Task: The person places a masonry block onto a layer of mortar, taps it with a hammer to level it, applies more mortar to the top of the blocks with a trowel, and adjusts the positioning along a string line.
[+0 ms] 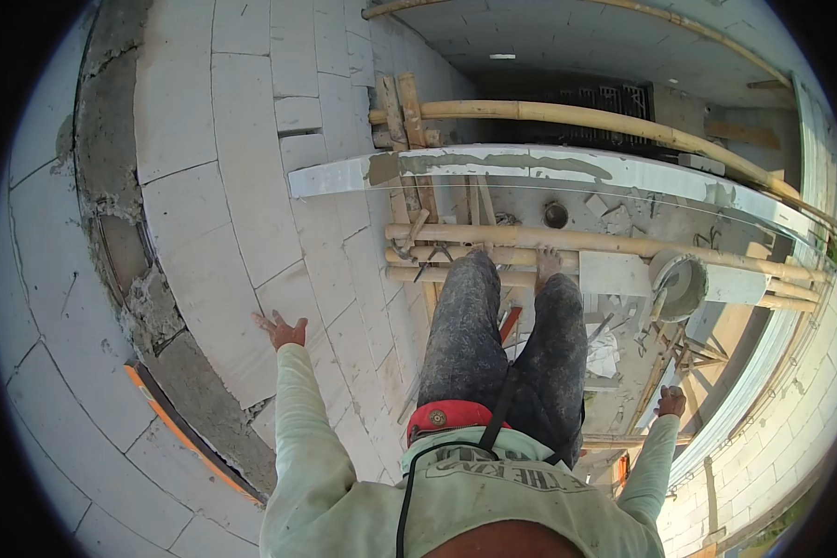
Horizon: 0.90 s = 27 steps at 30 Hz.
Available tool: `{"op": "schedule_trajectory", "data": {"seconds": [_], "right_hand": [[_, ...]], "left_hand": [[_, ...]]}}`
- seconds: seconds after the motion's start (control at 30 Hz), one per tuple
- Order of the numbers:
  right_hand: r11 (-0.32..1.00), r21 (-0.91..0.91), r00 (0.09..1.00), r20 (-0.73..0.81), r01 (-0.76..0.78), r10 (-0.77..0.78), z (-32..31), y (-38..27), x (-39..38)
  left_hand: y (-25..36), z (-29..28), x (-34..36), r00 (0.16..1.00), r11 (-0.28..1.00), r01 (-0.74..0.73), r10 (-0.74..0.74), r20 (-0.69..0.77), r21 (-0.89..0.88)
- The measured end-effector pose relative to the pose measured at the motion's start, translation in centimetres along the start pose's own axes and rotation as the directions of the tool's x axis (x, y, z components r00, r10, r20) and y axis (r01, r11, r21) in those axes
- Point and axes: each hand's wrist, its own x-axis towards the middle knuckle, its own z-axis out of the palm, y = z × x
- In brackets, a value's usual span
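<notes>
My left hand (282, 330) is open, its fingers spread against the white block wall (251, 205) on the left. Out to the right, my right hand (670, 401) hangs low with its fingers curled in, and nothing shows in it. My bare feet stand on bamboo poles (614, 240) of a scaffold, high above the floor. Ahead of them runs a narrow course of white blocks (344, 175) with grey mortar (521, 166) smeared along its top. A round tub (656, 270) with grey mortar inside stands to the right of my feet, with a tool handle (658, 305) at its near side.
A curved bamboo pole (567, 113) crosses beyond the block course. Far below, a dark bucket (555, 215) and rubble lie on the floor. Steel-like pincers (428, 256) rest by the poles at left. An orange-edged strip (191, 432) lies along the left wall's rough grey band (195, 372).
</notes>
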Motion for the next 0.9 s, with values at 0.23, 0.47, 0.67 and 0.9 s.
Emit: {"op": "schedule_trajectory", "data": {"seconds": [0.23, 0.47, 0.67, 0.9], "right_hand": [[0.989, -0.142, 0.998, -0.054, -0.046, 0.039, 1.4, 0.9, -7.1], [0.929, -0.228, 0.955, -0.026, -0.293, 0.295, 7.5, -1.7, -19.3], [0.960, -0.030, 0.960, -0.055, -0.278, 0.276, 14.6, 4.1, -24.8], [0.924, -0.024, 0.914, 0.142, -0.381, 0.380, 19.5, 0.7, -24.0]], "left_hand": [[-1.3, 2.4, 2.4, 0.999, 0.997, -0.045, 0.046, 0.023, -0.064], [-1.7, 0.7, 2.1, 0.982, 0.995, -0.104, 0.104, 0.156, -0.003], [0.8, -1.1, 2.9, 0.969, 0.997, -0.066, 0.074, 0.234, -0.043], [8.4, -0.2, 6.1, 0.681, 0.907, -0.270, 0.417, 0.602, -0.324]]}}
